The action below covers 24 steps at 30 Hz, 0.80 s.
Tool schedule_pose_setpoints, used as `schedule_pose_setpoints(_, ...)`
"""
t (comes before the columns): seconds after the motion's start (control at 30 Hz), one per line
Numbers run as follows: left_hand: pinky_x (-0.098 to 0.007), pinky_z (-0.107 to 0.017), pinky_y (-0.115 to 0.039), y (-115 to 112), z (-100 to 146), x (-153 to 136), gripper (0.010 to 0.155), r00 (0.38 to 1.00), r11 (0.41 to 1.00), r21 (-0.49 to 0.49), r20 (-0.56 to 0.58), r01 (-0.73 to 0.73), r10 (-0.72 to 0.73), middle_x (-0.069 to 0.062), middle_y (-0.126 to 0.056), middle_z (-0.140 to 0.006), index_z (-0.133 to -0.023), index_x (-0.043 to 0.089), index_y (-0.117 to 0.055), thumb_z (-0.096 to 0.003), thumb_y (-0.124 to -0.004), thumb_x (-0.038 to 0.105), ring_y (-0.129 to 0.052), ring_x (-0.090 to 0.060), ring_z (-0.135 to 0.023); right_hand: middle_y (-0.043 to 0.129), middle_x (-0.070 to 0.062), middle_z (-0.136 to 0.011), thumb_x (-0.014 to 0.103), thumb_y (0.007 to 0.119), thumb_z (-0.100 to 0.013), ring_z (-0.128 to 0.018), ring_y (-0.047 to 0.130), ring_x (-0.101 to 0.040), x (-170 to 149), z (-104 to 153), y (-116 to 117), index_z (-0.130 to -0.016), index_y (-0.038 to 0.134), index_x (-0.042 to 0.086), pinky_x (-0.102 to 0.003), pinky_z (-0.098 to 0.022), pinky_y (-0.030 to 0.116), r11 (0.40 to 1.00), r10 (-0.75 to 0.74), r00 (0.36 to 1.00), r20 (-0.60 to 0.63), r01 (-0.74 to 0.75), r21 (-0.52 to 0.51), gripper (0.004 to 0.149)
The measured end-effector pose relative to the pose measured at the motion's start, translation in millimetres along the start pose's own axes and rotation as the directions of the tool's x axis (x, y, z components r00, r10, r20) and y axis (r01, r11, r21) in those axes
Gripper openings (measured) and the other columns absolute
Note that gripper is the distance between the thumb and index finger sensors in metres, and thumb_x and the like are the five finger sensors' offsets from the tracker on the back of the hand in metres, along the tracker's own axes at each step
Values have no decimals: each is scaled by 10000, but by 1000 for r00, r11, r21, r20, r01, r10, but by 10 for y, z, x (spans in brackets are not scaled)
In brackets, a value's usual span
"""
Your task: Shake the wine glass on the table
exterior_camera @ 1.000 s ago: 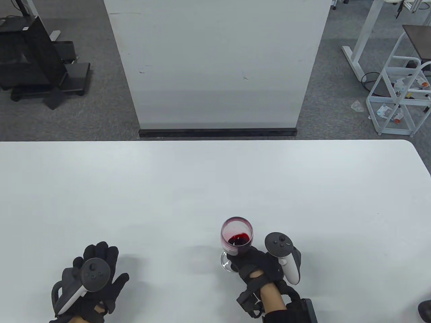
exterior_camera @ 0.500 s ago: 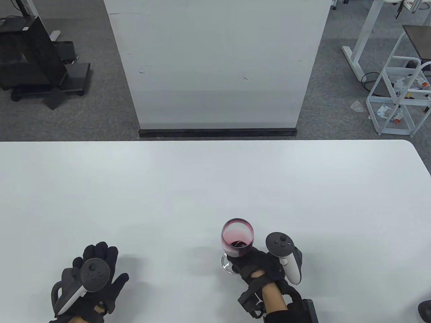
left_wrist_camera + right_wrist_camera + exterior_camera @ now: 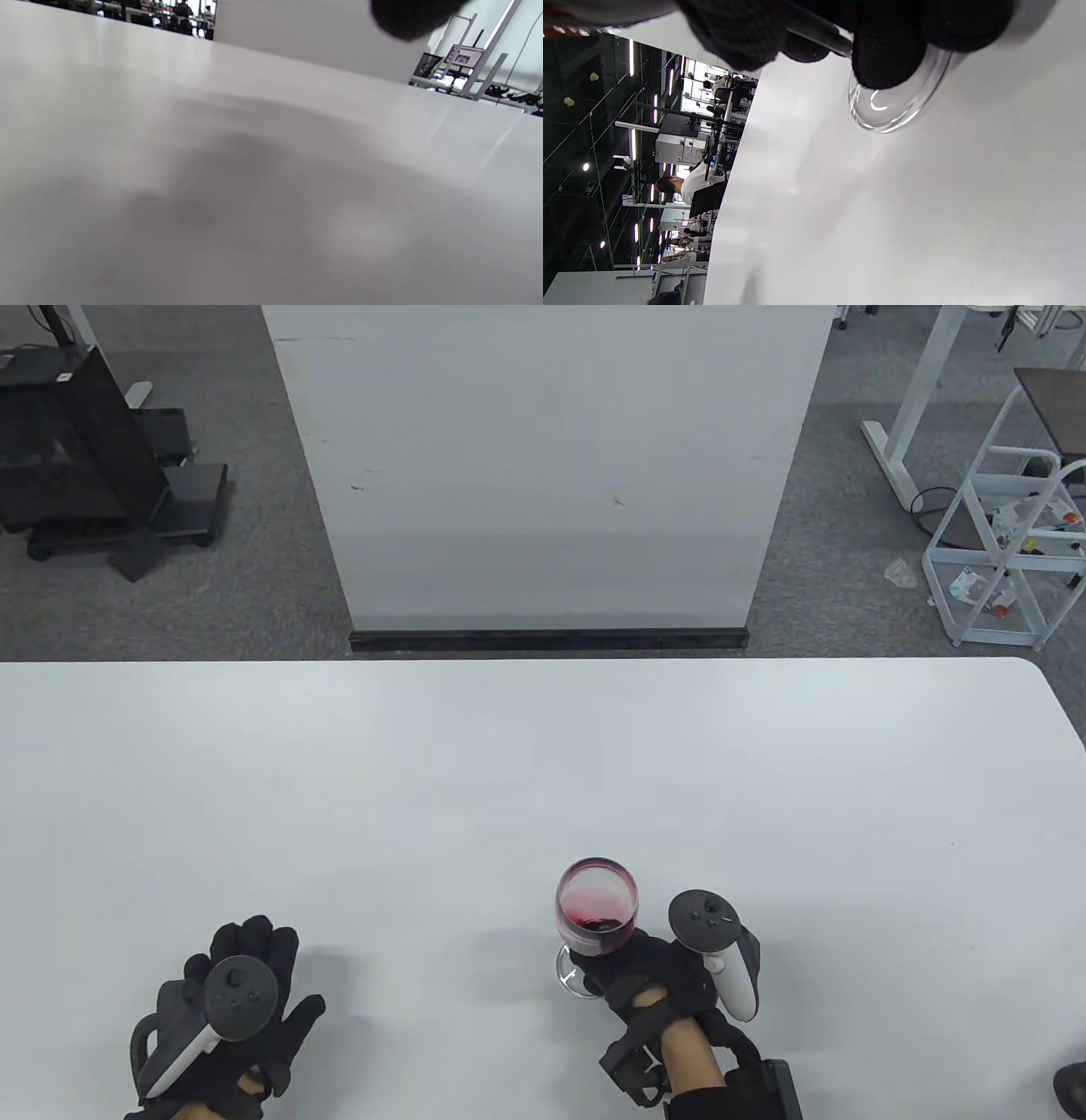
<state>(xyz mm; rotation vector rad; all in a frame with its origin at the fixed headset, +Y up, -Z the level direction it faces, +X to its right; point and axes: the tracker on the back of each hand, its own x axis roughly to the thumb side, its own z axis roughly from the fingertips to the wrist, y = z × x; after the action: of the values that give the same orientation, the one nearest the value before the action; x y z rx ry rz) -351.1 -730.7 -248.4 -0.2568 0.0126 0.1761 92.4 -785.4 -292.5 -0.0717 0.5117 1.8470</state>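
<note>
The wine glass stood near the front edge of the table, right of centre, with your right hand closed low around it. In the right wrist view your gloved fingers wrapped the stem just above the clear round foot, which rested on or just above the table; contact could not be confirmed. Your left hand lay flat on the table well apart from the glass, fingers spread and holding nothing.

Handling, as judged from these views:
- The glass appeared thin-walled, rigid and fragile. A knock of the foot against the table would likely chip it.
- The smooth stem was probably slippery under fabric gloves, so a firm hold low on the stem, near the foot, was the correct grip point.
- The bowl held a small amount of red liquid, with a reddish film on the inner wall. The load was light but top-heavy, and a wide swirl risked spilling over the rim.

Hidden or unclear:
- The stem was covered by your right hand in the table view.
- The bowl fell outside the right wrist view.
- The left wrist view showed only blurred table surface and 1 dark fingertip at the top edge.
</note>
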Motion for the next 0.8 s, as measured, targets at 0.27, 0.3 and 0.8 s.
schedule_pose_setpoints(0.27,-521,-752,-29,-5,0,1,771,1000,1000,-4,-1,2,-2,47,-20,-1141,-1051,343,-161,-473,-599,603,34,-271,-1053,589,-92,-1060,393,808,-497,-699,829,-284,-3,9,-21,-965,635,194,-446,-486,754,1000,3,1000,-1,-3,-1,537)
schedule_pose_setpoints(0.3,-521,-752,-28,-2,-1,0,770,1000,1000,-3,-1,-2,2,48,-19,-1141,-1051,345,-159,-473,-599,603,35,-272,-1053,557,-91,-1073,398,784,-511,-717,819,-272,-10,16,-4,-983,599,201,-440,-502,749,999,-2,1000,-3,2,-32,544)
schedule_pose_setpoints(0.8,-521,-752,-30,-7,0,6,770,1000,1000,-5,1,2,-2,46,-19,-1141,-1051,344,-160,-473,-598,603,33,-272,-1054,567,-97,-1066,394,791,-507,-708,824,-274,7,14,7,-974,611,194,-447,-500,749,1000,17,1000,2,-17,-26,539)
